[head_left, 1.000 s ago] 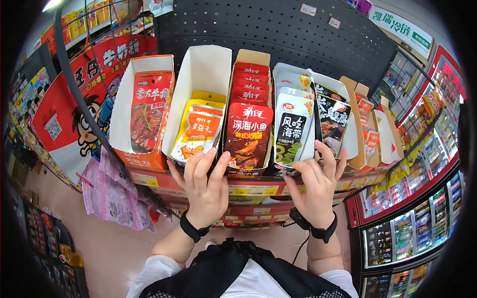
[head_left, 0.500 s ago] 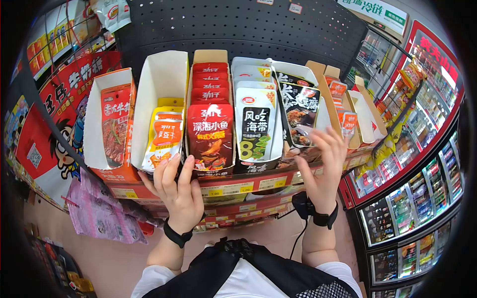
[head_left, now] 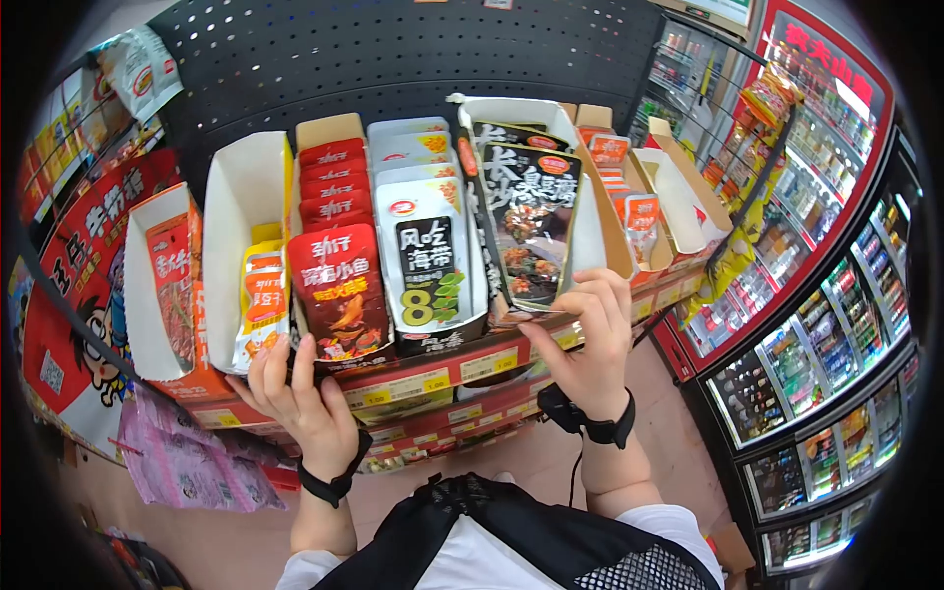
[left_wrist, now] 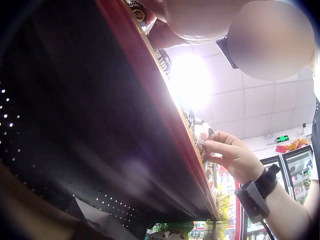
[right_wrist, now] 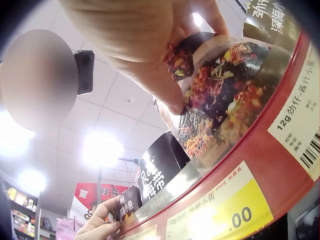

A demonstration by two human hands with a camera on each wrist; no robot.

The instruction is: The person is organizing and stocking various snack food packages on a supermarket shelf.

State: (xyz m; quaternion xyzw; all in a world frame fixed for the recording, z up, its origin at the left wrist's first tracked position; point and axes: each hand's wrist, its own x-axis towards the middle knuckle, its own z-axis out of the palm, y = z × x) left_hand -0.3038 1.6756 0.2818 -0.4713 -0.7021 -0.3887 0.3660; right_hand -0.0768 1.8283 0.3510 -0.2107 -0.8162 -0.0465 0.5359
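Observation:
My left hand (head_left: 310, 418) rests its fingertips at the lower front of the yellow packet (head_left: 264, 295) and the red fish packet (head_left: 339, 285), fingers loosely bent. At the box row's right part, my right hand (head_left: 590, 344) pinches the lower right corner of a black packet (head_left: 531, 221) with thumb and fingers; the packet leans in its white-lined box (head_left: 582, 231). In the left wrist view the right hand (left_wrist: 232, 155) shows thumb and fingers closed together at the shelf edge. The right wrist view shows the thumb against the printed front (right_wrist: 210, 100); the exact contact is partly hidden.
Seaweed packets (head_left: 428, 246) stand between the red and black ones. Boxes with small orange packets (head_left: 641, 221) are at the right. Price labels line the red shelf edge (head_left: 433, 379). A perforated black panel (head_left: 393, 59) rises behind; lit drink coolers (head_left: 836, 364) stand right.
The head view has shifted right, and the box row sits further left in it. My right hand, earlier lifted off, has come down onto the black packet, which now looks nearer. The left hand stays at the front edge.

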